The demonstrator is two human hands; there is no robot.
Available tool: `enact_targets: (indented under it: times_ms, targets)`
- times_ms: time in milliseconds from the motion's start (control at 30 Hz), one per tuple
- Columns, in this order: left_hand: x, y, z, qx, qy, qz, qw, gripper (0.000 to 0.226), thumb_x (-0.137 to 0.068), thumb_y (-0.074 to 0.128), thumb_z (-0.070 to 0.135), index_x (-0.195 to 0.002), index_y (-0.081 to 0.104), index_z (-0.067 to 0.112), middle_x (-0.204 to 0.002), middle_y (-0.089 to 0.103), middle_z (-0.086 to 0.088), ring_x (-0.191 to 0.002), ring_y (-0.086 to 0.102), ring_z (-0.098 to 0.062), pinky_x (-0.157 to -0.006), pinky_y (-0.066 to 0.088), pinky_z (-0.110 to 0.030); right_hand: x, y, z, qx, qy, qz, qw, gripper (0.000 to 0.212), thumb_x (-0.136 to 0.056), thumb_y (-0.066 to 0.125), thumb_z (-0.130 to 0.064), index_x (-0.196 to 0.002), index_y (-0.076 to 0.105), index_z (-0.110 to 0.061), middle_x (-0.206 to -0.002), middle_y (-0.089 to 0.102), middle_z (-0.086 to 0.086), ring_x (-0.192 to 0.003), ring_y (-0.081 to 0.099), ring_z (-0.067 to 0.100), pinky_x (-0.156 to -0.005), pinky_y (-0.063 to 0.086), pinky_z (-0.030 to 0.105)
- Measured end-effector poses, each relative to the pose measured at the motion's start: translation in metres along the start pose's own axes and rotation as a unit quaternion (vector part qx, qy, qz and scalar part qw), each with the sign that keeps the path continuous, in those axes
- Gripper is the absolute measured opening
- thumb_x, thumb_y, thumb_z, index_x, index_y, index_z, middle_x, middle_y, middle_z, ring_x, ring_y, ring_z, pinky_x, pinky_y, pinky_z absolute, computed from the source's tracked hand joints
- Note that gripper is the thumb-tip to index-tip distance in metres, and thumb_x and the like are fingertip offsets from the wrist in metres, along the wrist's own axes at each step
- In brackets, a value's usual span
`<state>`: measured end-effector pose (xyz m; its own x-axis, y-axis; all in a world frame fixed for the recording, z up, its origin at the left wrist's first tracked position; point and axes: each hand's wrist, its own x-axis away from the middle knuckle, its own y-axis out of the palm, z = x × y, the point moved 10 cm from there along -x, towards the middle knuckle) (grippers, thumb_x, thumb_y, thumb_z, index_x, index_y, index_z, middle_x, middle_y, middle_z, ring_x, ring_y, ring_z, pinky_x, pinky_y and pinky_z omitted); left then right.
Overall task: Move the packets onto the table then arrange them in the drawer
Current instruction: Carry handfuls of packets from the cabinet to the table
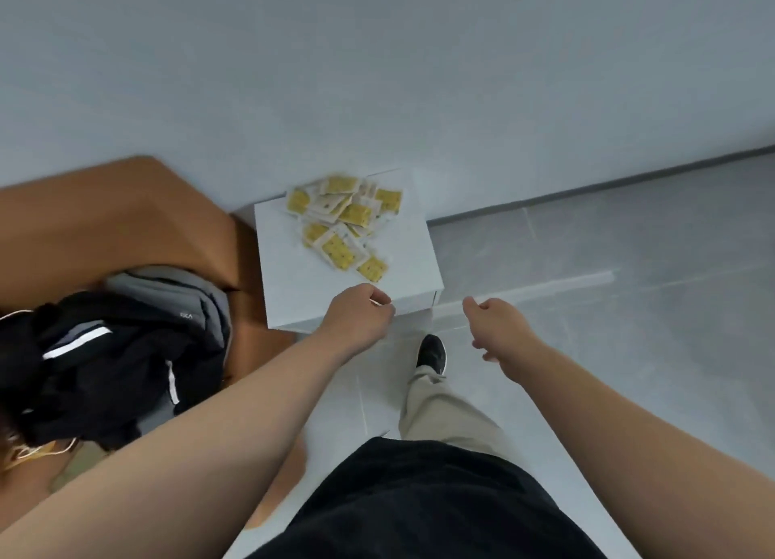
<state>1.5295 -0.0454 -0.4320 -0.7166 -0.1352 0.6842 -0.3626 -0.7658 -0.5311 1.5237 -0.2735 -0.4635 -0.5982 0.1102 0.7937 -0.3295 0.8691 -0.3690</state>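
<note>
Several yellow-and-white packets point(346, 219) lie in a loose heap on the far half of a small white table point(302, 281) that stands against the wall. My left hand point(356, 313) hovers at the table's front edge, just below the nearest packet point(372, 268), with its fingers curled under; whether they hold anything is hidden. To the right of the table my right hand point(495, 328) hangs in the air over the floor, fingers loosely curled around nothing. No drawer opening shows from this angle; only the table's white front point(413, 305) is visible.
A brown wooden surface point(109, 214) adjoins the table on the left, with black and grey clothing point(117, 349) piled on it. The grey tiled floor point(608, 286) stretches to the right. My leg and black shoe point(432, 351) stand just before the table.
</note>
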Motion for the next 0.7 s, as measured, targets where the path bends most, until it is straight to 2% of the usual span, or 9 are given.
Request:
enact_targets:
  times_ms: [67, 167, 267, 367, 433, 500, 533, 633, 700]
  targets:
    - [-0.032, -0.033, -0.017, 0.025, -0.051, 0.006, 0.998, 0.013, -0.089, 0.060, 0.025, -0.100, 0.063, 0.021, -0.100, 0.069, -0.002, -0.081, 0.073, -0.021, -0.080, 0.060, -0.040, -0.020, 0.019, -0.023, -0.016, 0.039, -0.035, 0.998, 0.030, -0.105, 0.043, -0.037, -0.098, 0.052, -0.010, -0.083, 0.053, 0.007, -0.085, 0.059, 0.028, -0.068, 0.047, 0.033]
    - [-0.075, -0.078, -0.035, 0.100, -0.114, 0.029, 0.988, 0.012, -0.092, 0.058, 0.020, -0.103, 0.062, 0.015, -0.100, 0.068, -0.004, -0.075, 0.073, -0.019, -0.076, 0.060, -0.039, -0.046, 0.046, -0.056, -0.042, 0.086, -0.072, 0.993, 0.030, -0.104, 0.046, -0.036, -0.107, 0.055, -0.007, -0.087, 0.053, 0.008, -0.075, 0.058, 0.022, -0.060, 0.045, 0.029]
    - [-0.110, -0.107, -0.055, 0.201, -0.184, 0.027, 0.962, 0.005, -0.098, 0.057, 0.015, -0.099, 0.059, 0.011, -0.097, 0.062, -0.008, -0.073, 0.066, -0.022, -0.069, 0.055, -0.035, -0.069, 0.074, -0.077, -0.064, 0.132, -0.088, 0.985, 0.025, -0.102, 0.048, -0.033, -0.106, 0.053, -0.008, -0.092, 0.051, 0.010, -0.070, 0.054, 0.022, -0.058, 0.044, 0.029]
    - [-0.151, -0.121, -0.086, 0.250, -0.240, 0.018, 0.938, 0.017, -0.099, 0.058, 0.016, -0.111, 0.058, 0.004, -0.100, 0.058, -0.011, -0.082, 0.064, -0.028, -0.081, 0.056, -0.040, -0.094, 0.108, -0.085, -0.112, 0.181, -0.088, 0.973, 0.028, -0.102, 0.051, -0.033, -0.108, 0.052, -0.006, -0.096, 0.050, 0.013, -0.070, 0.049, 0.025, -0.060, 0.042, 0.030]
    - [-0.184, -0.126, -0.107, 0.256, -0.264, 0.015, 0.930, 0.024, -0.099, 0.058, 0.018, -0.118, 0.056, 0.005, -0.104, 0.055, -0.011, -0.088, 0.063, -0.029, -0.085, 0.057, -0.043, -0.116, 0.130, -0.089, -0.143, 0.209, -0.071, 0.965, 0.036, -0.101, 0.056, -0.038, -0.117, 0.052, -0.006, -0.105, 0.053, 0.015, -0.071, 0.053, 0.026, -0.068, 0.053, 0.036]
    - [-0.216, -0.127, -0.127, 0.260, -0.287, 0.004, 0.922, 0.028, -0.100, 0.058, 0.024, -0.122, 0.053, 0.008, -0.111, 0.053, -0.011, -0.096, 0.062, -0.030, -0.085, 0.057, -0.043, -0.139, 0.149, -0.088, -0.177, 0.240, -0.042, 0.954, 0.038, -0.100, 0.060, -0.040, -0.119, 0.052, -0.008, -0.115, 0.056, 0.015, -0.081, 0.060, 0.029, -0.084, 0.058, 0.041]
    - [-0.230, -0.126, -0.136, 0.260, -0.301, -0.004, 0.917, 0.029, -0.100, 0.059, 0.028, -0.122, 0.052, 0.010, -0.114, 0.053, -0.011, -0.100, 0.061, -0.031, -0.084, 0.057, -0.043, -0.149, 0.158, -0.085, -0.202, 0.257, -0.026, 0.945, 0.039, -0.099, 0.062, -0.040, -0.120, 0.052, -0.009, -0.120, 0.056, 0.015, -0.088, 0.063, 0.031, -0.087, 0.059, 0.042]
    - [-0.267, -0.133, -0.155, 0.267, -0.323, -0.003, 0.908, 0.039, -0.094, 0.063, 0.045, -0.117, 0.049, 0.018, -0.118, 0.054, -0.010, -0.105, 0.062, -0.030, -0.087, 0.058, -0.045, -0.172, 0.194, -0.080, -0.294, 0.307, 0.011, 0.905, 0.037, -0.094, 0.068, -0.038, -0.118, 0.053, -0.015, -0.124, 0.050, 0.011, -0.106, 0.062, 0.035, -0.087, 0.058, 0.044]
    - [-0.292, -0.138, -0.159, 0.265, -0.316, -0.006, 0.911, 0.045, -0.092, 0.065, 0.051, -0.123, 0.050, 0.022, -0.119, 0.053, -0.010, -0.105, 0.061, -0.029, -0.089, 0.058, -0.045, -0.184, 0.216, -0.077, -0.352, 0.337, 0.039, 0.872, 0.038, -0.093, 0.070, -0.034, -0.124, 0.054, -0.018, -0.120, 0.046, 0.007, -0.112, 0.058, 0.036, -0.089, 0.057, 0.045]
